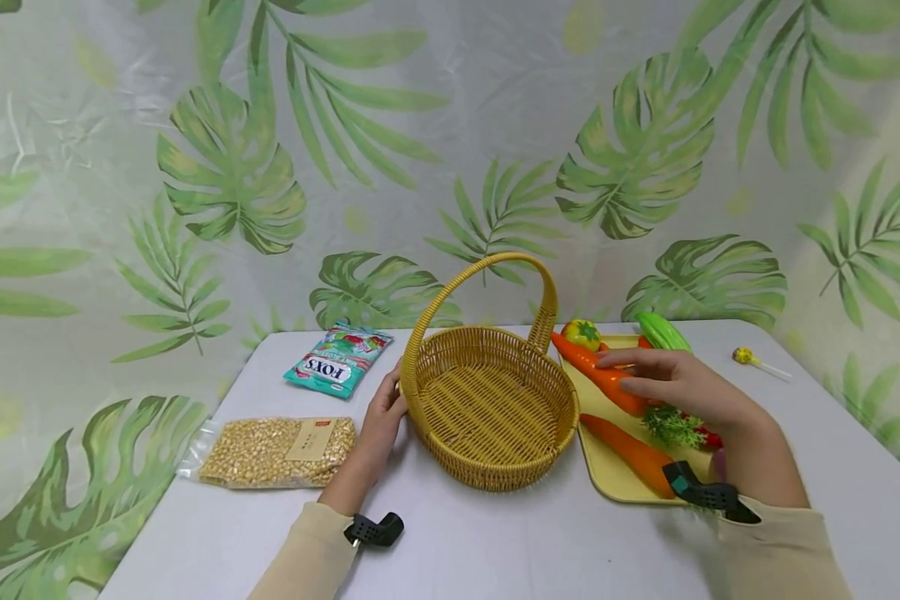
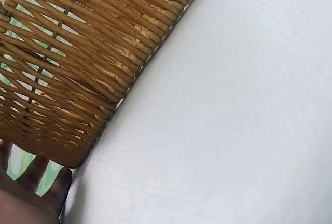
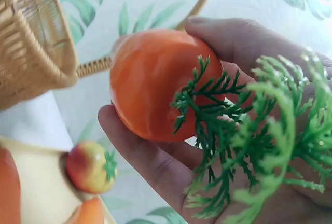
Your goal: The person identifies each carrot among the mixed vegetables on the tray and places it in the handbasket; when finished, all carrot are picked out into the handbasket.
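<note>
In the head view my right hand [image 1: 690, 383] grips an orange carrot [image 1: 607, 371] over the tray, its thick end and green fronds [image 1: 671, 425] towards the palm. The right wrist view shows thumb and fingers on opposite sides of this carrot [image 3: 155, 84], with the fronds in front of the palm. A round wicker basket [image 1: 495, 400] with a tall handle stands in the middle, nothing inside it. My left hand [image 1: 378, 417] touches the basket's left side; in the left wrist view extended fingers [image 2: 33, 175] show by the wicker wall [image 2: 98, 42].
Right of the basket lies a yellow tray [image 1: 603, 483] with a second carrot [image 1: 630, 450], a red-yellow fruit [image 1: 581, 334] and a green vegetable [image 1: 662, 331]. A lollipop [image 1: 757, 362] lies far right. On the left are a candy bag [image 1: 337, 362] and a bag of yellow grains [image 1: 270, 450].
</note>
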Demonstrator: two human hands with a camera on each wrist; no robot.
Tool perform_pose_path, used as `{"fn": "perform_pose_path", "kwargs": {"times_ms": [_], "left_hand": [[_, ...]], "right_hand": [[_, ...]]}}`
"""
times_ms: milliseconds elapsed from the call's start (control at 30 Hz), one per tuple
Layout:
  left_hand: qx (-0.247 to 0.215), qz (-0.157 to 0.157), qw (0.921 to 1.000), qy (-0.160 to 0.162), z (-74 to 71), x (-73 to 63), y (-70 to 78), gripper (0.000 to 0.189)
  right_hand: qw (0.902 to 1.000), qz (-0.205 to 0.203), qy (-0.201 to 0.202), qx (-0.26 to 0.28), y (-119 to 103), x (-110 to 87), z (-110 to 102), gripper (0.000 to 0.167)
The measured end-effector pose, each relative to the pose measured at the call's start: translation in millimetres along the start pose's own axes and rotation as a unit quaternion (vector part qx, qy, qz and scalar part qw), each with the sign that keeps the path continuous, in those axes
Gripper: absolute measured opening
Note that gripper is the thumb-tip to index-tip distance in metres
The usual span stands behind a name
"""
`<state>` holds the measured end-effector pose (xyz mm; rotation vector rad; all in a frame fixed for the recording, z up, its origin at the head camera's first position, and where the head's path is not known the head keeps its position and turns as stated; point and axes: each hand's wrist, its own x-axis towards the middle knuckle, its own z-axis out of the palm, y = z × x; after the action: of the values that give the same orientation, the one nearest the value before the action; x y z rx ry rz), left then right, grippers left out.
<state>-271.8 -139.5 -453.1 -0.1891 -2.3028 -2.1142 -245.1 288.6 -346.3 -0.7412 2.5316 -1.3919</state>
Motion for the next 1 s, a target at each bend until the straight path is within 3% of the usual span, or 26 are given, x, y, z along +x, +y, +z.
{"fn": "perform_pose_path", "kwargs": {"times_ms": [267, 533, 1000], "left_hand": [[0.011, 0.015, 0.9998, 0.001, -0.7, 0.3, -3.5, 0.044], [0.019, 0.018, 0.9997, 0.000, 0.6, 0.4, -3.5, 0.049], [0.026, 0.019, 0.9995, 0.001, 0.4, 0.6, -3.6, 0.050]], "right_hand": [[0.9985, -0.041, -0.029, 0.024, -1.2, 17.5, 19.1, 0.027], [0.9959, -0.025, -0.060, 0.063, -7.5, 32.2, 43.7, 0.035], [0.9912, -0.013, -0.023, 0.130, -17.0, 58.7, 91.4, 0.039]]}}
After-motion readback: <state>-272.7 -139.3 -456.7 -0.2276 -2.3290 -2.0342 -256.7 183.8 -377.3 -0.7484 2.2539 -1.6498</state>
